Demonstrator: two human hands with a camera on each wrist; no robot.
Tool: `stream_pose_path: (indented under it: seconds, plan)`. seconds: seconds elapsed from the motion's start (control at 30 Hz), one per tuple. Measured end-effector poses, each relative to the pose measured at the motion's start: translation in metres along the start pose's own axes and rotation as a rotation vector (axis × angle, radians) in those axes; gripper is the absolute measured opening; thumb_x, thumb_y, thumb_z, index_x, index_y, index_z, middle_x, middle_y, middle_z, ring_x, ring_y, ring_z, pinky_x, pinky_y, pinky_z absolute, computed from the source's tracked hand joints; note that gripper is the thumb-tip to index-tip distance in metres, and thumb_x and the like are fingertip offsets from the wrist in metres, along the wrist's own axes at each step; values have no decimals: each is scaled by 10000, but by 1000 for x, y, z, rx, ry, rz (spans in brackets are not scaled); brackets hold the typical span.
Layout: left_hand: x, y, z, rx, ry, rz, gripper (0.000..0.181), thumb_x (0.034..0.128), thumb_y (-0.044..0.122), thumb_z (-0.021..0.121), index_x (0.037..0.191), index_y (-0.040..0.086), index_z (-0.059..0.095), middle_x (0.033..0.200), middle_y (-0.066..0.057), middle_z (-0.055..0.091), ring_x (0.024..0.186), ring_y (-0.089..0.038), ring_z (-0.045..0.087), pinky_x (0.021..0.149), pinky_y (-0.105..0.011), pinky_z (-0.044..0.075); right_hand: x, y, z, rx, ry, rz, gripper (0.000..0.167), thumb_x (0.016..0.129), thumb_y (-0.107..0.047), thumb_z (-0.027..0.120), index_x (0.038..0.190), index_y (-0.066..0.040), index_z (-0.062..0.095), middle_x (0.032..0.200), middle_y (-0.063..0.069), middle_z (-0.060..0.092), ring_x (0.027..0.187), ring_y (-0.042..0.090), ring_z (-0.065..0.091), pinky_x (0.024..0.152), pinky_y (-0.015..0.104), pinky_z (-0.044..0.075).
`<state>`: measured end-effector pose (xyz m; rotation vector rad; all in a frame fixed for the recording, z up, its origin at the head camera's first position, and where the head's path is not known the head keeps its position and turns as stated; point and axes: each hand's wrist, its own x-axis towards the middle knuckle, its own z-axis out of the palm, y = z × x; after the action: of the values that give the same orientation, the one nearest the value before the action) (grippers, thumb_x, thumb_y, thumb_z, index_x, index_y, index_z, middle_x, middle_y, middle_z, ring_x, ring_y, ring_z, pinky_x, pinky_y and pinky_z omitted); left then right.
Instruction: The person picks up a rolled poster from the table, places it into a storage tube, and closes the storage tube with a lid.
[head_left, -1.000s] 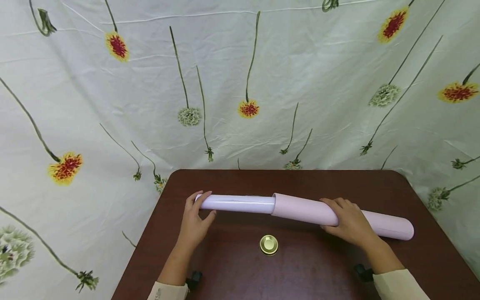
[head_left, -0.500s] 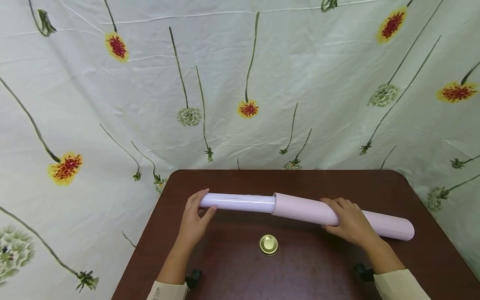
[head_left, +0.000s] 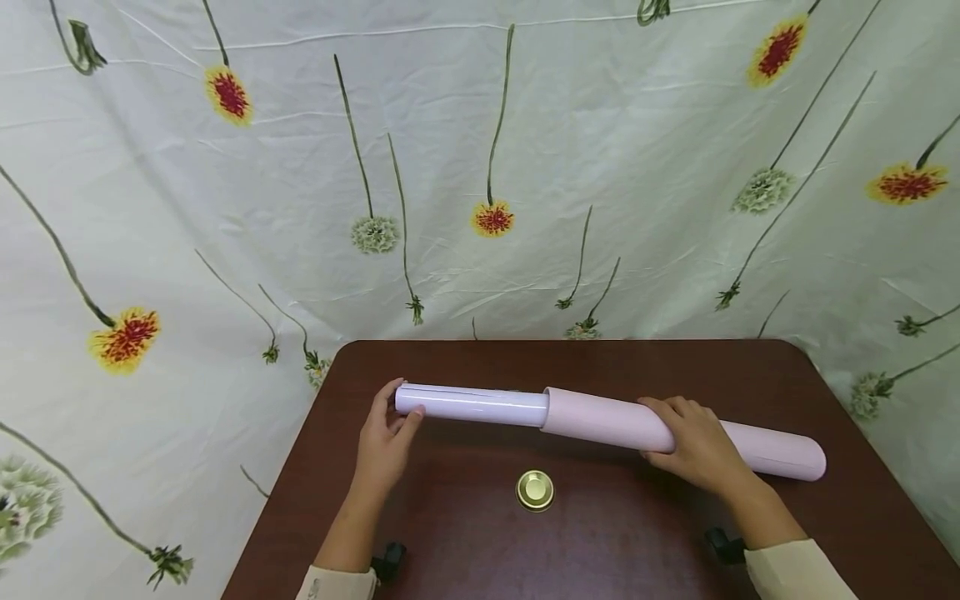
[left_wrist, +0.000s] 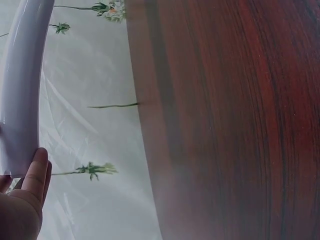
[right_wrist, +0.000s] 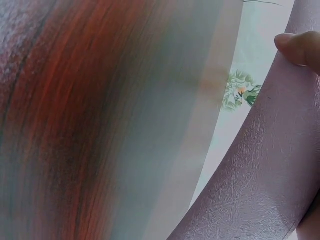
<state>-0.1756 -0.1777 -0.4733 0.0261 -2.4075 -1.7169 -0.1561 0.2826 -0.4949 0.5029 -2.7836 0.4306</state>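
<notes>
In the head view a glossy white roll (head_left: pixel 480 405) sticks out of the left mouth of a wider pink tube (head_left: pixel 600 416). My left hand (head_left: pixel 383 446) holds the roll's free end, thumb in front and fingers behind it. The left wrist view shows the same white roll (left_wrist: pixel 22 90) with a finger (left_wrist: pixel 36 175) along its lower end. Around the middle of the tube my right hand (head_left: pixel 697 442) grips from above. Up close in the right wrist view, the tube (right_wrist: pixel 260 170) has a creased, leathery surface, and a fingertip (right_wrist: pixel 287 42) presses on it.
A round gold-coloured lid (head_left: pixel 536 490) lies on the dark red-brown table (head_left: pixel 570 550), in front of the tube. Behind the table hangs a pale cloth (head_left: pixel 450 167) printed with flowers. Black straps or mounts show at both wrists.
My left hand's fingers have shifted from over the white roll to around its end, and that end has risen slightly. The right hand and pink tube look almost still.
</notes>
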Motion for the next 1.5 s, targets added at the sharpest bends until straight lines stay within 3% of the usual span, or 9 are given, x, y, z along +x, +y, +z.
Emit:
stream_pose_path:
  seconds: [0.47, 0.77, 1.07, 1.5]
  plan:
    - [-1, -3, 2, 63, 34, 28, 538, 971, 168, 686, 1471, 183, 488, 1430, -120, 507, 1160, -216, 553, 775, -85, 469, 0, -3, 4, 5, 9, -4, 770, 711, -323, 895, 1390, -168, 567, 1138, 115, 663, 1036, 351, 627, 879, 581, 457]
    - [-2, -4, 7, -20, 24, -3, 520, 970, 154, 686, 1463, 167, 519, 1434, -119, 523, 1231, -243, 566, 856, -59, 465, -1, -3, 8, 5, 27, -27, 776, 697, -334, 901, 1382, -173, 574, 1109, 110, 664, 1012, 341, 630, 860, 569, 461]
    - [-1, -4, 12, -37, 10, -48, 529, 970, 151, 687, 1471, 160, 518, 1438, -131, 533, 1227, -232, 560, 848, -60, 452, -1, -6, 8, 3, 11, -13, 756, 713, -333, 892, 1383, -185, 578, 1109, 108, 661, 1015, 339, 630, 860, 567, 470]
    - [-8, -6, 17, -34, 6, -22, 471, 969, 166, 690, 1423, 189, 562, 1361, -134, 616, 1102, -214, 623, 796, -124, 508, -3, -6, 16, 0, 33, -21, 776, 694, -347, 900, 1383, -191, 579, 1101, 106, 667, 1015, 338, 636, 855, 556, 469]
